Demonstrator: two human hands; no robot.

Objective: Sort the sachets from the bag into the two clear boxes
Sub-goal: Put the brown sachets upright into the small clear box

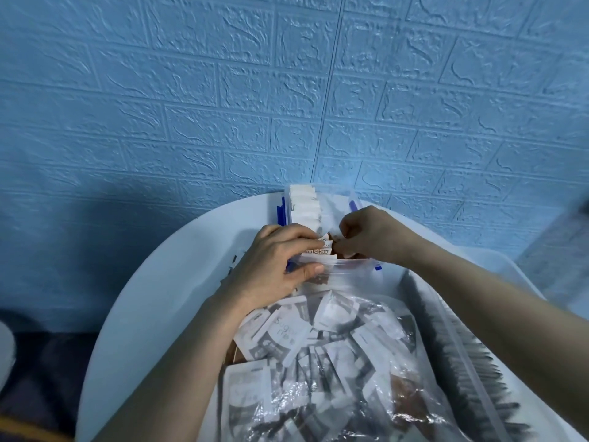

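A clear zip bag (350,362) full of white and brown sachets lies on the white table (153,282) close to me. Behind it stand clear boxes with blue clips. The far box (338,199) holds a row of upright white sachets (306,208). The near box (376,264) is mostly hidden by my hands. My left hand (274,266) grips a small stack of white sachets (318,252) over the near box. My right hand (369,234) pinches a sachet at the stack's right end, its fingers curled.
A blue embossed brick-pattern wall (287,90) rises right behind the round table. A second white surface (497,260) adjoins at the right. Dark floor shows at the lower left.
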